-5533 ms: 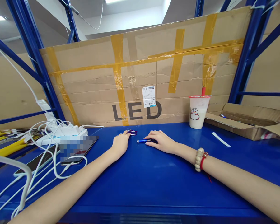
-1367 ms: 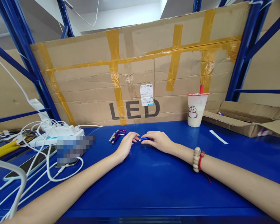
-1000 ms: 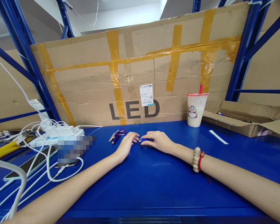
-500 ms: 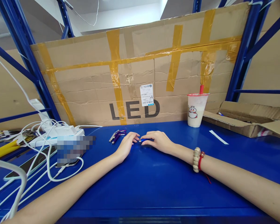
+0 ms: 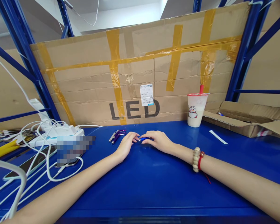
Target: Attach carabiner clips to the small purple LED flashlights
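My right hand (image 5: 157, 140) rests on the blue tabletop (image 5: 140, 180), thumb and fingers closed around a small blue tube with a silver end (image 5: 140, 139). The silver end points left; most of the tube is hidden by the fingers. My left hand (image 5: 128, 143) lies just left of it, empty, with loosely bent fingers reaching toward the silver end. Whether its fingertips touch the tube I cannot tell. Beyond my left hand lie a few small purple and silver tubes with clips (image 5: 116, 136), close together.
Back right stand a drink cup with a red straw (image 5: 196, 110) and an open cardboard box (image 5: 242, 126); a white strip (image 5: 218, 137) lies nearby. Left are a power strip (image 5: 58, 133), tangled white cables and a phone (image 5: 35, 160). A large cardboard sheet (image 5: 88, 93) closes the back.
The blue tube has shifted very slightly up and left in my right hand's fingers, and more of its blue side shows. Both arms stay nearly still.
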{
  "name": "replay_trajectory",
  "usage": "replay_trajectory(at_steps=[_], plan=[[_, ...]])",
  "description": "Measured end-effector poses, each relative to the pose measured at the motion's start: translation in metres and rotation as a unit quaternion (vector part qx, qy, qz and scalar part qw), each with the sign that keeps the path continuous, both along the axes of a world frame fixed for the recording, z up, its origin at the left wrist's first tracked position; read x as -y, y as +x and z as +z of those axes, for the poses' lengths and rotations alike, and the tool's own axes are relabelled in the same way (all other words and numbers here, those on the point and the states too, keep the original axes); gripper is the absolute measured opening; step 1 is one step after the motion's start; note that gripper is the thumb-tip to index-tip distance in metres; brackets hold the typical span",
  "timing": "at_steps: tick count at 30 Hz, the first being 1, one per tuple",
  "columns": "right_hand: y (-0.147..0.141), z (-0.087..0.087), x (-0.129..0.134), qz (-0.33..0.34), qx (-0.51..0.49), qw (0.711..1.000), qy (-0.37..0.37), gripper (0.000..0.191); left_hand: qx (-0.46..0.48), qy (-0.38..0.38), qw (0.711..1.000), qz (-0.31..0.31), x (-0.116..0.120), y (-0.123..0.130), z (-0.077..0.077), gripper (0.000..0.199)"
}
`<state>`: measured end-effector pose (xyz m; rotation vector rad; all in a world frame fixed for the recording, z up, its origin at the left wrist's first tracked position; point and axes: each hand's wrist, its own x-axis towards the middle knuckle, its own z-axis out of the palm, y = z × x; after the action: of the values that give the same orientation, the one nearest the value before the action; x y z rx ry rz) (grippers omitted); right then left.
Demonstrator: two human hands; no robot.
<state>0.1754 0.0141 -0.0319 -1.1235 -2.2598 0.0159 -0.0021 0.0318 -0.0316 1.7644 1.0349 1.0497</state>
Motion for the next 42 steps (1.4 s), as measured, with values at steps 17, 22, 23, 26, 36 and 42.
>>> replay_trajectory(at_steps=[17, 22, 23, 26, 36, 42], plan=[[-0.0032, 0.0008, 0.0022, -0.008, 0.009, 1.0, 0.006, 0.027, 0.008, -0.015, 1.0, 0.005, 0.0016, 0.0009, 0.002, 0.027], [-0.0005, 0.0004, 0.0017, -0.008, 0.002, 1.0, 0.0, 0.028, 0.002, -0.008, 1.0, 0.0, 0.0022, 0.0002, 0.0018, 0.028], [0.0, 0.0004, 0.0016, -0.008, 0.0, 1.0, -0.001, 0.029, 0.002, -0.007, 1.0, 0.0, 0.0019, -0.0001, 0.0014, 0.028], [0.0004, 0.0006, 0.0013, -0.007, -0.003, 1.0, -0.002, 0.029, 0.0, -0.004, 1.0, -0.003, 0.0001, -0.0007, -0.0002, 0.028], [-0.0007, 0.0001, 0.0006, 0.0, 0.003, 1.0, 0.006, 0.029, -0.005, 0.008, 1.0, -0.008, -0.0021, -0.001, -0.0027, 0.028], [0.0001, 0.0017, 0.0018, 0.001, -0.002, 1.0, 0.0, 0.029, 0.001, 0.003, 1.0, -0.009, -0.0021, -0.0012, -0.0027, 0.029]])
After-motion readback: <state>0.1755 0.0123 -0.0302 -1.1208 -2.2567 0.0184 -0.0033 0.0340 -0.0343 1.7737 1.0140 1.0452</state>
